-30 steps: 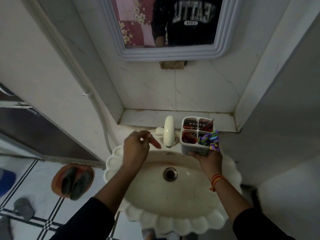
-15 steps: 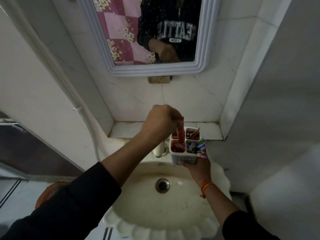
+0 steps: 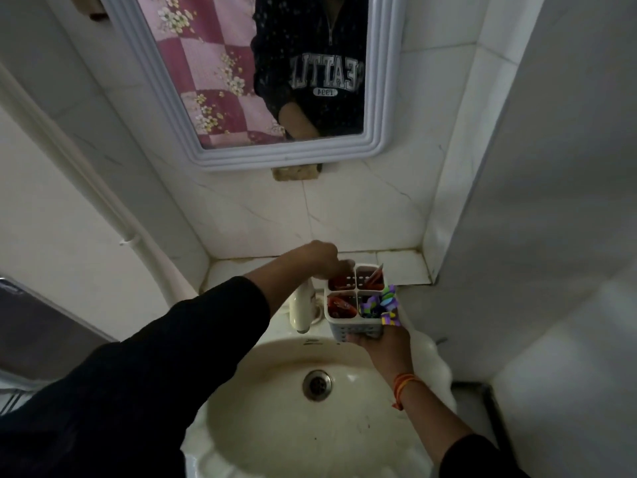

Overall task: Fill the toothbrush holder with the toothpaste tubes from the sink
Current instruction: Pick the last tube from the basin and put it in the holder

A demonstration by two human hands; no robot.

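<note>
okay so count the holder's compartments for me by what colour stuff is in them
Holder compartments:
Red contents: 3
Purple and green contents: 1
Total: 4

Holder up over the sink's back rim, right of the tap — tubes in its left compartments, ledge behind, mirror above, drain below.
</note>
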